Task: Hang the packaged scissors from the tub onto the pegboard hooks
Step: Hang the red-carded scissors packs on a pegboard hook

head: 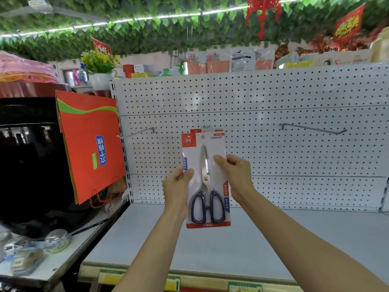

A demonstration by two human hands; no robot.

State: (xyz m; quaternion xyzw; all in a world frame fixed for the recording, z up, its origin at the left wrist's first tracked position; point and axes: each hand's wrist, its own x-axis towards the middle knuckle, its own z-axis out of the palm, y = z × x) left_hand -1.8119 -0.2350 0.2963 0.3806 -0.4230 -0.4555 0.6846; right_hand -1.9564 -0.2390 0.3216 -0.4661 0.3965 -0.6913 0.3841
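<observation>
A packaged pair of scissors with black handles on a white and red card is held upright in front of the white pegboard. My left hand pinches the card's left edge. My right hand pinches its right edge, thumb on the front. The card's top hole sits at the middle hook, where the red top of another card shows just behind it. Empty hooks stick out of the board at the left and at the right. The tub is out of view.
A white shelf runs below the pegboard. An orange paper bag hangs at the left beside a black appliance. Small wrapped items lie on a side counter. Goods line the top shelf above the board.
</observation>
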